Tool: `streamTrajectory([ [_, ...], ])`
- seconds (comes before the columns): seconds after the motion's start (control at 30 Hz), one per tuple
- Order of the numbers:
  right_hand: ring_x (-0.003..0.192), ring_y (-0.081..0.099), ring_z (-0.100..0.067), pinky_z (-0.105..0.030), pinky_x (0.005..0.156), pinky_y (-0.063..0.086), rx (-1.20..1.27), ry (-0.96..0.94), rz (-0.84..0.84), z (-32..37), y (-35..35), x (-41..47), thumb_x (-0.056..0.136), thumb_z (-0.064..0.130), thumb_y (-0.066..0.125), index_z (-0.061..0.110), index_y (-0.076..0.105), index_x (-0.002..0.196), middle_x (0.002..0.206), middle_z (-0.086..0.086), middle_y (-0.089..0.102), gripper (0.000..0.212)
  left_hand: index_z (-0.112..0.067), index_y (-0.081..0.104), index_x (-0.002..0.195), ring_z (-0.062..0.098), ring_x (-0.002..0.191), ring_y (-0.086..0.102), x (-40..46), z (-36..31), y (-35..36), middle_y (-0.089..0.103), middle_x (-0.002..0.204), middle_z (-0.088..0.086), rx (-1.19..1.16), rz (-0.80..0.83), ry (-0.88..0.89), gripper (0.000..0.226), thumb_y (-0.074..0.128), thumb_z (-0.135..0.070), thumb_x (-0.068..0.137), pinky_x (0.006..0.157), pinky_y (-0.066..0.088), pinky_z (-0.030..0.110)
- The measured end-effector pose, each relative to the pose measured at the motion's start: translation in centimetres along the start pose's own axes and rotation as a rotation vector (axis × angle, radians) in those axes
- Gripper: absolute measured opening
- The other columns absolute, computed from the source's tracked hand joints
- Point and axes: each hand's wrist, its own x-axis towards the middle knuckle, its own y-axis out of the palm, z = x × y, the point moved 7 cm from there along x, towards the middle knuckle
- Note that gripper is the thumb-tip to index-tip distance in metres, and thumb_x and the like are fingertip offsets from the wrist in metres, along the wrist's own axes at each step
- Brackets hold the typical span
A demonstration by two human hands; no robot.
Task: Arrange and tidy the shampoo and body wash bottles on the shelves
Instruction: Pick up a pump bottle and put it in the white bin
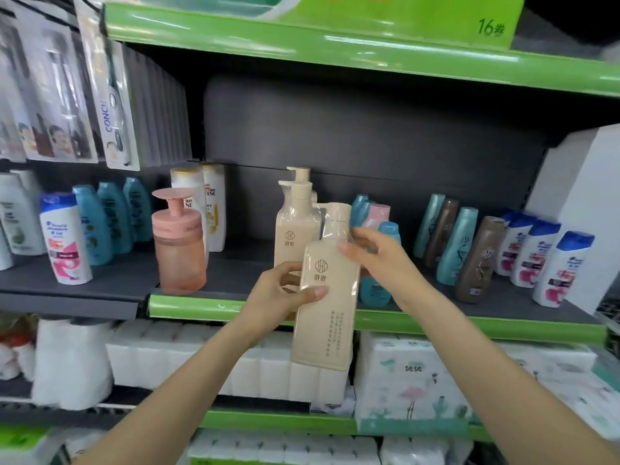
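A cream bottle [327, 313] wrapped in clear film hangs in front of the green shelf edge [201, 308], a little tilted. My left hand [285, 293] grips its left side with the thumb across the label. My right hand [375, 256] touches its upper right side with the fingertips on the film. Behind it on the shelf stand two cream pump bottles [295, 223], one behind the other. A pink pump dispenser [177, 243] stands to their left.
Teal bottles [110, 223], white bottles with blue caps [63, 239] and white Pantene bottles [201, 203] fill the left. Teal and brown bottles [469, 250] and more blue-capped white ones [550, 263] stand right. Small blue and pink bottles [375, 213] sit behind my right hand. Tissue packs [419, 380] lie below.
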Motion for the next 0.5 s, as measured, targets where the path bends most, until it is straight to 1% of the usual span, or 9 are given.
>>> streamTrajectory([
  [0.1, 0.093, 0.069, -0.012, -0.026, 0.075, 0.058, 0.123, 0.095, 0.023, -2.3, 0.2, -1.5, 0.088, 0.022, 0.064, 0.015, 0.057, 0.122, 0.106, -0.003, 0.068, 0.036, -0.019, 0.060, 0.110, 0.014, 0.088, 0.069, 0.1, -0.6, -0.1, 0.069, 0.102, 0.002, -0.040, -0.036, -0.006, 0.038, 0.074, -0.023, 0.075, 0.060, 0.055, 0.023],
  [0.13, 0.093, 0.069, -0.013, -0.030, 0.075, 0.059, 0.147, 0.108, 0.015, -2.6, 0.2, -1.8, 0.087, 0.022, 0.065, 0.015, 0.056, 0.122, 0.105, -0.004, 0.069, 0.037, -0.019, 0.060, 0.111, 0.013, 0.086, 0.069, 0.2, -0.8, -0.1, 0.069, 0.101, 0.002, -0.044, -0.038, -0.009, 0.038, 0.074, -0.022, 0.076, 0.058, 0.054, 0.021],
  [0.2, 0.091, 0.070, -0.015, -0.032, 0.074, 0.059, 0.178, 0.110, -0.006, -2.9, -0.1, -1.9, 0.086, 0.022, 0.066, 0.015, 0.055, 0.122, 0.103, -0.006, 0.070, 0.038, -0.019, 0.059, 0.112, 0.011, 0.081, 0.069, 0.2, -0.9, 0.1, 0.068, 0.101, 0.002, -0.036, -0.044, -0.019, 0.038, 0.073, -0.021, 0.077, 0.055, 0.052, 0.019],
  [0.3, 0.089, 0.071, -0.016, -0.034, 0.072, 0.060, 0.178, 0.111, -0.012, -3.1, -0.3, -1.9, 0.086, 0.021, 0.066, 0.013, 0.055, 0.122, 0.101, -0.006, 0.070, 0.039, -0.019, 0.059, 0.112, 0.008, 0.077, 0.069, 0.1, -1.0, 0.4, 0.068, 0.100, 0.001, -0.032, -0.056, -0.037, 0.038, 0.073, -0.021, 0.077, 0.056, 0.054, 0.020],
  [0.43, 0.089, 0.071, -0.015, -0.035, 0.074, 0.060, 0.141, 0.120, 0.009, -3.5, -0.3, -2.0, 0.087, 0.024, 0.066, 0.016, 0.055, 0.125, 0.102, -0.005, 0.070, 0.040, -0.019, 0.060, 0.112, 0.015, 0.088, 0.069, -0.2, -0.6, 0.5, 0.069, 0.102, 0.003, -0.017, -0.084, -0.039, 0.041, 0.075, -0.026, 0.074, 0.067, 0.058, 0.028],
  [0.5, 0.089, 0.071, -0.014, -0.036, 0.075, 0.060, 0.117, 0.114, 0.018, -3.5, -0.3, -2.1, 0.087, 0.025, 0.066, 0.015, 0.056, 0.125, 0.102, -0.003, 0.070, 0.041, -0.019, 0.060, 0.112, 0.017, 0.088, 0.069, -0.4, -0.4, 0.5, 0.069, 0.103, 0.005, -0.029, -0.106, -0.038, 0.042, 0.076, -0.025, 0.073, 0.069, 0.059, 0.033],
])
